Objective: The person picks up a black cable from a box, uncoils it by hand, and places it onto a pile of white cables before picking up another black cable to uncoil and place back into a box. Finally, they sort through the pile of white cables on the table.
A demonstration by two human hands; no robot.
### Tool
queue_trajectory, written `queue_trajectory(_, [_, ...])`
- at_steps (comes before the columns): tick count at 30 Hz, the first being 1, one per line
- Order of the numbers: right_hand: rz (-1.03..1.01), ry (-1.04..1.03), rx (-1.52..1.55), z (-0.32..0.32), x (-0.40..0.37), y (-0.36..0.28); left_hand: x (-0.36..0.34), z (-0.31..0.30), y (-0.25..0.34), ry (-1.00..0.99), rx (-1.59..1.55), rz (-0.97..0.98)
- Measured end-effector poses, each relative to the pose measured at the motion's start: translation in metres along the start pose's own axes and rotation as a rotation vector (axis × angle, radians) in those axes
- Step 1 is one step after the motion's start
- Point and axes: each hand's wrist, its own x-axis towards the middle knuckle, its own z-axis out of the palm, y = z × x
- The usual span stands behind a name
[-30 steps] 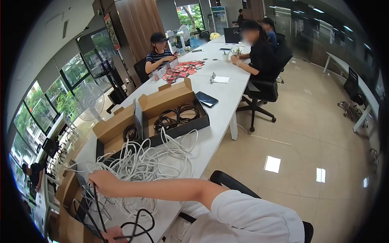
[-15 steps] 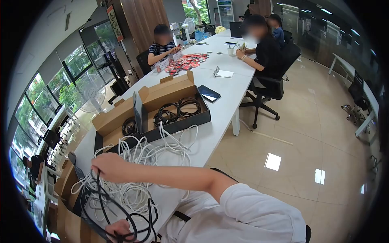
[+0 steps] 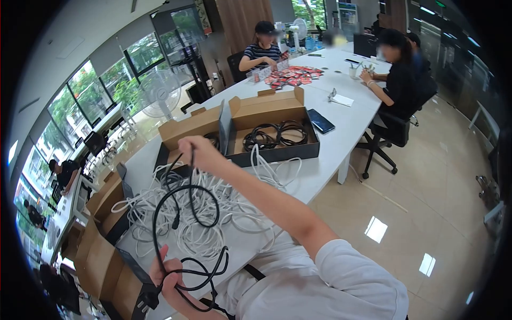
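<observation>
A black power cord (image 3: 154, 224) runs between my hands above a heap of white cables (image 3: 202, 229) on the table. My right hand (image 3: 197, 152) is raised over the heap near the open boxes, its fingers closed on part of the cord. Lower down, my left hand (image 3: 168, 273) grips the cord, whose loops hang to its right. The cord's plug (image 3: 148, 300) sticks out below my left hand. Another dark connector end (image 3: 175, 221) dangles over the white cables. Coiled black cables (image 3: 277, 135) lie in the open cardboard box (image 3: 272, 156) beyond.
A second open box (image 3: 181, 130) stands left of it, and more open boxes (image 3: 109, 266) line the left side. A phone (image 3: 320, 121) lies on the white table (image 3: 341, 144). Red packets (image 3: 293, 77) are piled further off. Several people sit around the room.
My right hand has lifted away from my left hand toward the boxes, drawing the black cord up. My left hand has risen slightly, and the plug now shows. The view has shifted.
</observation>
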Motion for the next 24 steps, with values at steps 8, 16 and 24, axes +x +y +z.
queue_trajectory(8, [0.137,-0.095,-0.063,-0.033,-0.001,0.057,0.005,-0.019,-0.008,-0.048,-0.393,0.18])
queue_trajectory(16, [0.263,-0.064,0.432,-0.028,0.013,-0.049,-0.007,-0.022,-0.003,-0.087,-0.288,0.355])
queue_trajectory(24, [-0.144,-0.059,0.017,-0.01,0.017,-0.09,0.006,-0.025,-0.007,-0.018,-0.373,0.245])
